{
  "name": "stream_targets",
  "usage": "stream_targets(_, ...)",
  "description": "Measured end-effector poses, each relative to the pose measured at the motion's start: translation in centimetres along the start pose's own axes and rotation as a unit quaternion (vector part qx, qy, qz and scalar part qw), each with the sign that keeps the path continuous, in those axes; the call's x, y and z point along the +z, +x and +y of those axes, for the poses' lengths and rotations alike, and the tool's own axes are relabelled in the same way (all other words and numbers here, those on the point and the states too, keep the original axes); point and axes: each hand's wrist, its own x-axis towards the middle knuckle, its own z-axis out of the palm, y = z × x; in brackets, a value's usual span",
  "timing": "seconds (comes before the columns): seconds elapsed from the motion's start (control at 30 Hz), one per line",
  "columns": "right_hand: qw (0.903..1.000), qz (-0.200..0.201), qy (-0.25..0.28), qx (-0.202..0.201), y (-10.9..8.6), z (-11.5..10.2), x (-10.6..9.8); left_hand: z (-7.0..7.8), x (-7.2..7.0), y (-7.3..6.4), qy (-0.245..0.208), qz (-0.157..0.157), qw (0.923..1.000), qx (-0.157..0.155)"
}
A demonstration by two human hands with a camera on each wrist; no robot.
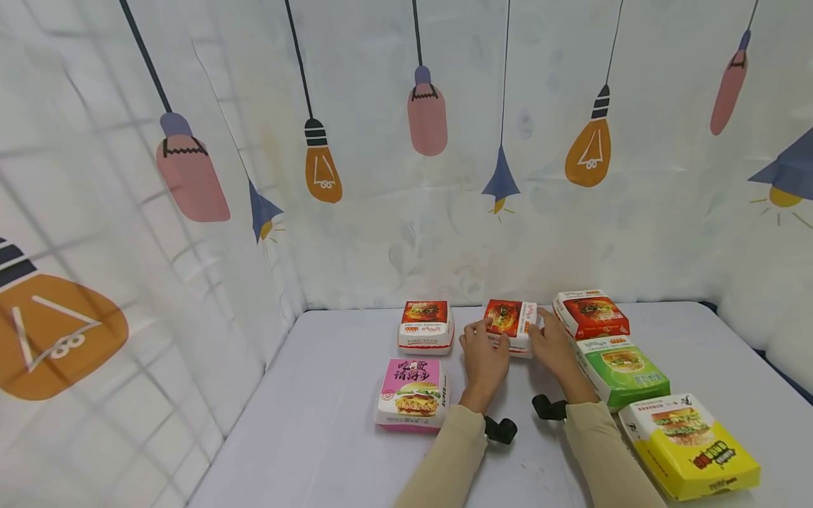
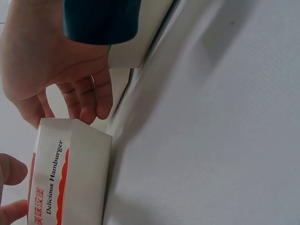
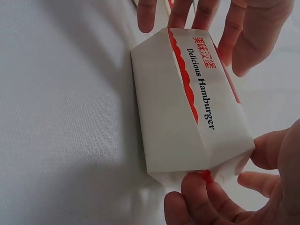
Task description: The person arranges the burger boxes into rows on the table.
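A white and red hamburger box sits near the back of the table, between my two hands. My left hand holds its left end, and my right hand holds the right end. Seen from the right wrist, the white front of the box carries the words "Delicious Hamburger". There the right hand has its thumb at one corner and its fingers against the end, while the left hand's fingers reach the opposite end. In the left wrist view, the right hand bends its fingers at the box's end.
Another white and red box stands to the left, with a pink burger box in front of it. At the right, a red box, a green box and a yellow box form a row on the white table.
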Motion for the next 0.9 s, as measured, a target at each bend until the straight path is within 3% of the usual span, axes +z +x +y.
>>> stream_targets(0.53,0.9994,-0.027,-0.008,0.023,-0.07,-0.05,0.21,-0.27,0.38,0.03,0.015,0.008,0.9998,0.010)
stream_targets(0.9,0.9997,-0.022,-0.008,0.010,0.19,0.44,0.53,-0.29,0.36,-0.01,0.074,0.018,0.9971,0.001)
